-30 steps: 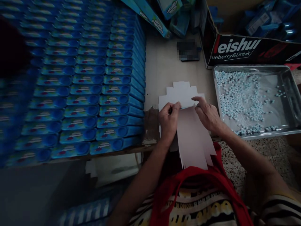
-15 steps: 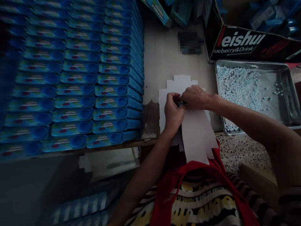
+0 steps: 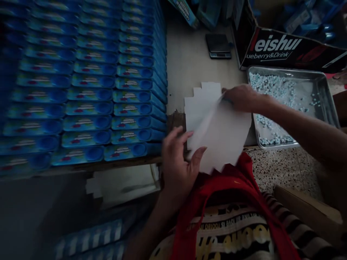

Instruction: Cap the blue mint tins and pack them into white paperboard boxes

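Observation:
A flat white cardboard box blank is lifted at a tilt above a stack of similar blanks on the table edge. My right hand pinches the far corner of the lifted blank, fingers closed on it. My left hand is lower, near the table's front edge, fingers spread, with the thumb touching the blank's near edge.
Rows of blue candy boxes fill the table's left side. A metal tray with several small pale blue candies stands right. Behind it sits a black carton; a small scale is at the back. More blanks lie below the table.
Both hands were pinching the blank's top edge together. Now my right hand has lifted one blank up to the right, and my left hand has dropped back toward the table's front edge and opened.

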### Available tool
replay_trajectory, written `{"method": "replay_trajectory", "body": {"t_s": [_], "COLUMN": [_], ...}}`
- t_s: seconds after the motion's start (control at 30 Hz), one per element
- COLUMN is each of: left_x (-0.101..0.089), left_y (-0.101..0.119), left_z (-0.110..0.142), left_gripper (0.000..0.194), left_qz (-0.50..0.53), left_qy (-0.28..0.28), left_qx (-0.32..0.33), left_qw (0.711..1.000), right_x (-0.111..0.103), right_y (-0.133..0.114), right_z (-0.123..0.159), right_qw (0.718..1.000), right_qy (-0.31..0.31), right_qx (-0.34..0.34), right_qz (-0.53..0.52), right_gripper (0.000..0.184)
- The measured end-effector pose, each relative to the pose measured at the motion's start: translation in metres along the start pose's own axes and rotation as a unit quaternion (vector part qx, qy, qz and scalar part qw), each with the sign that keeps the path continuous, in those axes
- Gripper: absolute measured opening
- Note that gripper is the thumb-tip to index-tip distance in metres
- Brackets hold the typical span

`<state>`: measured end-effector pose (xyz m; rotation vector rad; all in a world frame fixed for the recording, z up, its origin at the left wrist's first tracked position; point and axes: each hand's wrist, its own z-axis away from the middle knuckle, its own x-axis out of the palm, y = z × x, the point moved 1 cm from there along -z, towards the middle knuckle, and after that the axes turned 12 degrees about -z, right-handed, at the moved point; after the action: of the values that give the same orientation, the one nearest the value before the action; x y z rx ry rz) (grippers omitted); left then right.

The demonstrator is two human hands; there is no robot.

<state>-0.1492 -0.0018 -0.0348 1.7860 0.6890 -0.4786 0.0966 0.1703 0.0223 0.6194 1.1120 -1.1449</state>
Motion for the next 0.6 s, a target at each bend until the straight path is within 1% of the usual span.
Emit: {"method": "replay_trajectory", "body": {"t_s": [0.03, 0.07, 0.1, 0.13, 0.17, 0.2, 0.23, 0.27, 0.3, 0.33, 0.37, 0.4, 0.43, 0.47, 0.5, 0.53, 0.6], "left_x": [-0.007, -0.012, -0.015, -0.015, -0.012, -0.008, -0.003, 0.002, 0.007, 0.012, 0.017, 0.021, 0.025, 0.030, 0.034, 0.039, 0.045], "left_y": [0.004, 0.007, 0.008, 0.008, 0.006, 0.003, -0.001, -0.006, -0.010, -0.014, -0.016, -0.017, -0.018, -0.017, -0.015, -0.012, -0.007], "left_z": [0.003, 0.006, 0.008, 0.011, 0.014, 0.017, 0.020, 0.022, 0.025, 0.026, 0.027, 0.026, 0.024, 0.021, 0.016, 0.010, -0.005], "left_gripper": [0.040, 0.039, 0.039, 0.039, 0.039, 0.040, 0.043, 0.047, 0.050, 0.054, 0.058, 0.063, 0.070, 0.076, 0.081, 0.084, 0.086], "left_qz": [-0.018, -0.030, -0.040, -0.046, -0.046, -0.036, -0.015, 0.016, 0.053, 0.087, 0.115, 0.138, 0.157, 0.175, 0.192, 0.208, 0.223], "left_qy": [0.042, 0.083, 0.116, 0.136, 0.145, 0.144, 0.136, 0.123, 0.110, 0.098, 0.087, 0.076, 0.064, 0.050, 0.035, 0.021, 0.013], "left_qx": [0.038, 0.071, 0.098, 0.113, 0.110, 0.084, 0.037, -0.024, -0.090, -0.150, -0.200, -0.239, -0.268, -0.290, -0.308, -0.319, -0.317], "left_qw": [0.998, 0.994, 0.988, 0.983, 0.982, 0.985, 0.990, 0.992, 0.989, 0.980, 0.969, 0.958, 0.948, 0.939, 0.931, 0.924, 0.922], "right_x": [-0.012, -0.021, -0.026, -0.027, -0.025, -0.020, -0.014, -0.010, -0.008, -0.008, -0.009, -0.012, -0.013, -0.013, -0.010, -0.004, 0.011], "right_y": [0.012, 0.022, 0.029, 0.033, 0.032, 0.028, 0.021, 0.013, 0.004, -0.003, -0.009, -0.014, -0.017, -0.019, -0.021, -0.023, -0.026], "right_z": [0.015, 0.034, 0.055, 0.079, 0.103, 0.125, 0.145, 0.159, 0.168, 0.168, 0.161, 0.146, 0.125, 0.100, 0.073, 0.046, 0.002], "right_qw": [0.998, 0.993, 0.984, 0.970, 0.947, 0.918, 0.888, 0.863, 0.852, 0.860, 0.886, 0.919, 0.945, 0.959, 0.964, 0.967, 0.967], "right_qy": [0.006, 0.006, -0.005, -0.031, -0.079, -0.143, -0.216, -0.285, -0.324, -0.322, -0.274, -0.187, -0.084, 0.006, 0.059, 0.064, 0.007], "right_qx": [0.058, 0.118, 0.176, 0.231, 0.271, 0.288, 0.275, 0.239, 0.196, 0.159, 0.134, 0.120, 0.113, 0.107, 0.094, 0.076, 0.039], "right_qz": [0.013, 0.009, -0.020, -0.077, -0.155, -0.233, -0.299, -0.342, -0.362, -0.364, -0.351, -0.327, -0.295, -0.264, -0.242, -0.233, -0.252], "right_gripper": [0.043, 0.041, 0.036, 0.030, 0.030, 0.036, 0.042, 0.046, 0.048, 0.048, 0.048, 0.047, 0.047, 0.047, 0.050, 0.051, 0.041]}}
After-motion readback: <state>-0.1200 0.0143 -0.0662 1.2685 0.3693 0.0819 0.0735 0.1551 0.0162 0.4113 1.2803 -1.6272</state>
